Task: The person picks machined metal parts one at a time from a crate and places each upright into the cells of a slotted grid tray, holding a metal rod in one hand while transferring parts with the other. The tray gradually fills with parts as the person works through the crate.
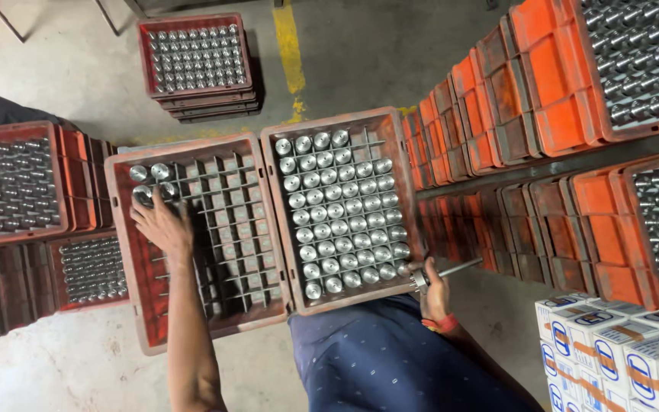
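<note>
Crates sit edge to edge on the lap. Left hand (pixel 160 223), fingers curled, presses a metal part (pixel 143 195) into the left crate (pixel 127 297), whose grid is mostly open. Right hand (pixel 431 290) grips a shafted part (pixel 440 271) at the full crate's (pixel 276 229) near corner. Orange stacks (pixel 497 99) crowd the right; boxes (pixel 619 351) lie near.

Small white cardboard boxes with blue and orange labels (pixel 619 355) stand stacked in rows at the bottom right corner, below and to the right of the right hand's fingers (pixel 430 284), well apart from them.
</note>
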A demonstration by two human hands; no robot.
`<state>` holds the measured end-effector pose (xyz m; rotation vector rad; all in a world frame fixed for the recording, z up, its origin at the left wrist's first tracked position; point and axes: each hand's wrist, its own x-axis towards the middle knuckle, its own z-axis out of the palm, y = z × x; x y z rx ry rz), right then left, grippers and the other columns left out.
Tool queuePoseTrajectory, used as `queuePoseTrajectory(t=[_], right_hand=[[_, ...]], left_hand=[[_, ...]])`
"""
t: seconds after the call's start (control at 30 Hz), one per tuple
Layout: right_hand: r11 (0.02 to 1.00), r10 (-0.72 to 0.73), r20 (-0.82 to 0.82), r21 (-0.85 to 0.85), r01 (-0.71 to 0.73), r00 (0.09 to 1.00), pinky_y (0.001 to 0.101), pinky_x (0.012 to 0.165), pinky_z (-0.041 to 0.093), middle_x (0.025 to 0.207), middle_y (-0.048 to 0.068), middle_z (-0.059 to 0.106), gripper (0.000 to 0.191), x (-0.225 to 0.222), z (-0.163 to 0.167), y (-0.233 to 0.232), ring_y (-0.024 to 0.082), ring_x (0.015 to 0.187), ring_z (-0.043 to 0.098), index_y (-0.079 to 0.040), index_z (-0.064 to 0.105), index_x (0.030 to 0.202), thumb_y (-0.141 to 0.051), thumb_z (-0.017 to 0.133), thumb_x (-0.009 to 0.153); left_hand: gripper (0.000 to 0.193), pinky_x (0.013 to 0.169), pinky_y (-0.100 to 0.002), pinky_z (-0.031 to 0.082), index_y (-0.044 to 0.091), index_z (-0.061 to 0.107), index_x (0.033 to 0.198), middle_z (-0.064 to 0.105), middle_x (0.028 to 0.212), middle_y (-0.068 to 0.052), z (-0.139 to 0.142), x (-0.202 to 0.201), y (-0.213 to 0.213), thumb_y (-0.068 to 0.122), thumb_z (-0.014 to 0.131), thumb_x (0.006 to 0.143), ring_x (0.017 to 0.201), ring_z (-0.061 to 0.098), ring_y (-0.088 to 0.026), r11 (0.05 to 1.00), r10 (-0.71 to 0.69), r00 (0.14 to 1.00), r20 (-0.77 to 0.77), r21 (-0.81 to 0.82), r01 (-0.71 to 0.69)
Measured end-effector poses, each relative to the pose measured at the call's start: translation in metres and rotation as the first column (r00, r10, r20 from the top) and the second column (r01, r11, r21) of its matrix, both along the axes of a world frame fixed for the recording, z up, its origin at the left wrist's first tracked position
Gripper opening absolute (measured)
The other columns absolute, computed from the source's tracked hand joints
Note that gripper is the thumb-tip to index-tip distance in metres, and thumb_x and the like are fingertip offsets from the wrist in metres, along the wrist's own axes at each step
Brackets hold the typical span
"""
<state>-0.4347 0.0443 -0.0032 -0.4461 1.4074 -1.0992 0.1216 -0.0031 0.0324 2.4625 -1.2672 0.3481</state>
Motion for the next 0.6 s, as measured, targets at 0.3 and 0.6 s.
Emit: queuePoseTrajectory(t=[0.3, 0.6], right_hand=[[0.995, 0.049, 0.042, -0.089, -0.045, 0.998, 0.0347, 0.082, 0.052, 0.087, 0.012, 0.072, 0.025, 0.024, 0.004, 0.020, 0.022, 0.085, 0.069, -0.003, 0.063, 0.105, -0.028, 0.057, 0.108], [0.983, 0.185, 0.001, 0.011, -0.185, 0.983, 0.0330, 0.083, 0.049, 0.090, 0.009, 0.074, 0.027, 0.047, -0.006, 0.016, 0.019, 0.086, 0.066, -0.007, 0.069, 0.100, -0.030, 0.056, 0.104]], left_hand=[[0.054, 0.107, -0.059, 0.040, 0.003, 0.068, 0.127, 0.053, 0.138, -0.020, 0.010, 0.027, -0.002, 0.037, 0.088, 0.090, 0.130, 0.048, -0.039, 0.994, -0.110, 0.990, -0.093, 0.005, 0.111], [0.048, 0.063, -0.031, 0.052, 0.007, 0.057, 0.109, 0.065, 0.091, -0.004, 0.055, -0.097, 0.062, 0.030, 0.086, 0.077, 0.071, 0.062, -0.015, 0.767, -0.524, 0.173, -0.834, -0.551, -0.330]])
